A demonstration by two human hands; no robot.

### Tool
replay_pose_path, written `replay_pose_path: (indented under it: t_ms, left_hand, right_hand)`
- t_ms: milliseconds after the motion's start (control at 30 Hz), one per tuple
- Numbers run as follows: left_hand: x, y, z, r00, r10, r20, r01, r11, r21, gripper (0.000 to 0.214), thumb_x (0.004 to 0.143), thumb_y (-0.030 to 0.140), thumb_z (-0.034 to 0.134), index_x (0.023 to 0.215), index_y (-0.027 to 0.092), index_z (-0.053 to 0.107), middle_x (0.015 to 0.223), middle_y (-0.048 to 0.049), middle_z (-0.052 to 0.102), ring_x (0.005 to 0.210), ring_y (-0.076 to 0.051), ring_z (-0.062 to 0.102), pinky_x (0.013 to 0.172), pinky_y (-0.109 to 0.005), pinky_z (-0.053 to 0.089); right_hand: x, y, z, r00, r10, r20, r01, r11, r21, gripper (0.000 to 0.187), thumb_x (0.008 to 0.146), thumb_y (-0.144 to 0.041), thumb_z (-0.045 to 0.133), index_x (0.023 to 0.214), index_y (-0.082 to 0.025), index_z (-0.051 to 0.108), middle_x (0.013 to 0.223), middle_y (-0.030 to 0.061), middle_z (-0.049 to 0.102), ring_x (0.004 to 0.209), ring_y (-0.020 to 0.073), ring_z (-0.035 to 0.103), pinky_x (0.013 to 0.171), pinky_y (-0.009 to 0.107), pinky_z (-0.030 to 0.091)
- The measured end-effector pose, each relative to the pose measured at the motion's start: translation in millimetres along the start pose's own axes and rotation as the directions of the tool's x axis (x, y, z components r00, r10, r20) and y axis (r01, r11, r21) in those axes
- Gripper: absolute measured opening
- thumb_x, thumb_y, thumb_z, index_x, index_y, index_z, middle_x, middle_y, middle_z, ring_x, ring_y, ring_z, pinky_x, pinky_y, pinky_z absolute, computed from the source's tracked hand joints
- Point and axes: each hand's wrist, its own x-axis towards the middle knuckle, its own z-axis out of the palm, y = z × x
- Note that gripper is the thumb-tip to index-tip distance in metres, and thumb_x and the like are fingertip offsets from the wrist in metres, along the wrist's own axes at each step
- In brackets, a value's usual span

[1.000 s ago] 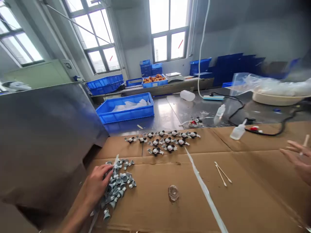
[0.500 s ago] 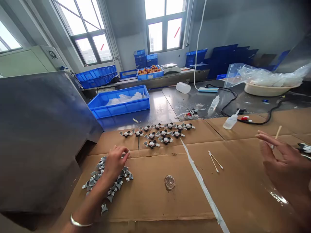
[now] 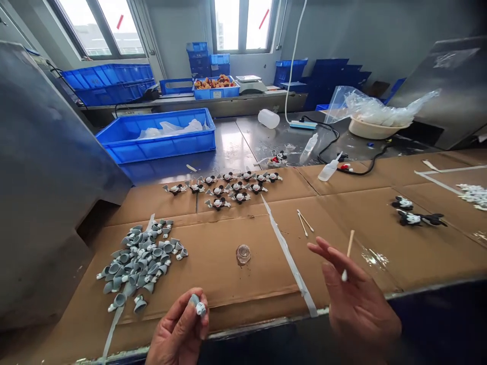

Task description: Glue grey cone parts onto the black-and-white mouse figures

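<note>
My left hand [image 3: 178, 332] is at the near edge of the cardboard-covered bench [image 3: 228, 284], pinching one small grey toy part [image 3: 198, 305] between thumb and fingers. The pile of grey parts [image 3: 139, 261] it sits near lies to the left. My right hand [image 3: 355, 301] hovers at the lower right, fingers stretched forward, with a cotton swab [image 3: 347, 261] held upright between them. A small clear glass dish [image 3: 243, 253] rests on the cardboard between my hands.
Several assembled black-and-white figures [image 3: 228, 185] stand in rows further back, two more [image 3: 413, 213] at the right. Loose swabs [image 3: 304, 222], squeeze bottles [image 3: 329, 170], a blue crate [image 3: 160, 134], a bagged basin [image 3: 375, 119] and grey metal panels [image 3: 45, 167] surround the work area.
My left hand has lifted off the grey pile and drawn back to the near edge with one part. My right hand has come in leftward with the swab. The view tilted down.
</note>
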Motion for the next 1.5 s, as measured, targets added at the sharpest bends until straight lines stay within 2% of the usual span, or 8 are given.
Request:
replay_pose_path:
  t_ms: [167, 367, 567, 733, 867, 1067, 1267, 1500]
  left_hand:
    - [-13, -17, -3.2, 0.996, -0.092, -0.021, 0.093, 0.995, 0.025, 0.051, 0.035, 0.033, 0.105, 0.080, 0.022, 0.084, 0.082, -0.0045, 0.080, 0.067, -0.012, 0.073, 0.069, -0.013, 0.058]
    - [-3, -34, -20.6, 0.998, -0.037, 0.049, 0.027, 0.983, 0.182, 0.046, 0.039, 0.042, 0.102, 0.077, 0.024, 0.084, 0.073, -0.0055, 0.078, 0.059, -0.018, 0.071, 0.058, -0.021, 0.060]
    - [13, -41, -16.6, 0.991, 0.129, 0.024, -0.131, 0.949, 0.287, 0.046, 0.047, 0.046, 0.099, 0.085, 0.023, 0.084, 0.091, -0.0033, 0.080, 0.081, -0.016, 0.072, 0.074, -0.012, 0.056]
    - [16, -37, -1.2, 0.989, 0.137, 0.049, -0.145, 0.956, 0.253, 0.044, 0.049, 0.042, 0.099, 0.084, 0.023, 0.083, 0.086, -0.0019, 0.080, 0.079, -0.014, 0.072, 0.077, -0.010, 0.055]
    - [30, -34, -9.2, 0.990, 0.068, 0.122, -0.100, 0.956, 0.277, 0.039, 0.053, 0.039, 0.099, 0.084, 0.021, 0.084, 0.087, -0.0054, 0.081, 0.079, -0.016, 0.074, 0.076, -0.012, 0.057]
    - [34, -29, -13.2, 0.988, 0.005, 0.152, -0.050, 0.956, 0.289, 0.037, 0.055, 0.037, 0.098, 0.085, 0.023, 0.084, 0.088, -0.0045, 0.081, 0.075, -0.015, 0.073, 0.073, -0.013, 0.058]
    - [22, -22, 3.4, 0.998, 0.040, 0.041, -0.048, 0.974, 0.220, 0.040, 0.047, 0.040, 0.101, 0.078, 0.021, 0.083, 0.072, -0.0015, 0.078, 0.061, -0.010, 0.067, 0.067, -0.009, 0.054]
    - [25, -21, 0.7, 0.996, -0.027, 0.086, 0.005, 0.970, 0.242, 0.039, 0.049, 0.038, 0.100, 0.079, 0.021, 0.083, 0.073, -0.0036, 0.078, 0.061, -0.011, 0.067, 0.065, -0.012, 0.055]
  right_hand:
    - [-32, -21, -8, 0.987, -0.048, 0.156, 0.048, 0.999, 0.009, 0.032, 0.096, -0.004, 0.060, 0.120, -0.023, 0.069, 0.119, 0.0034, 0.077, 0.105, 0.0193, 0.076, 0.104, 0.034, 0.056]
    - [-49, -27, -15, 0.947, -0.093, 0.308, 0.107, 0.994, -0.029, 0.041, 0.104, -0.010, 0.048, 0.138, -0.028, 0.060, 0.114, 0.0033, 0.078, 0.103, 0.0200, 0.075, 0.100, 0.038, 0.057]
    - [-30, -13, 12, 0.960, -0.087, 0.266, 0.082, 0.996, 0.030, 0.030, 0.101, -0.016, 0.058, 0.121, -0.031, 0.073, 0.088, 0.0021, 0.064, 0.078, 0.0154, 0.064, 0.065, 0.026, 0.054]
    - [-10, -1, 41, 0.950, 0.045, 0.310, -0.056, 0.998, 0.027, 0.021, 0.099, -0.011, 0.060, 0.103, -0.027, 0.073, 0.085, -0.0028, 0.067, 0.072, 0.0109, 0.066, 0.068, 0.021, 0.054]
    - [-2, 3, 53, 0.927, 0.056, 0.370, -0.062, 0.998, 0.004, 0.018, 0.096, -0.011, 0.065, 0.098, -0.025, 0.075, 0.086, -0.0028, 0.073, 0.075, 0.0115, 0.069, 0.071, 0.020, 0.053]
    - [3, 6, 60, 0.906, 0.051, 0.420, -0.050, 0.999, -0.013, 0.018, 0.093, -0.008, 0.068, 0.092, -0.023, 0.077, 0.087, -0.0014, 0.075, 0.084, 0.0123, 0.070, 0.078, 0.020, 0.052]
    - [7, 13, 66, 0.912, 0.057, 0.407, -0.049, 0.998, -0.031, 0.014, 0.093, -0.010, 0.069, 0.091, -0.021, 0.077, 0.085, -0.0002, 0.073, 0.079, 0.0129, 0.067, 0.073, 0.022, 0.049]
    - [8, 14, 66, 0.901, 0.094, 0.424, -0.082, 0.996, -0.046, 0.016, 0.093, -0.012, 0.069, 0.082, -0.021, 0.075, 0.078, -0.0010, 0.072, 0.073, 0.0136, 0.063, 0.067, 0.024, 0.046]
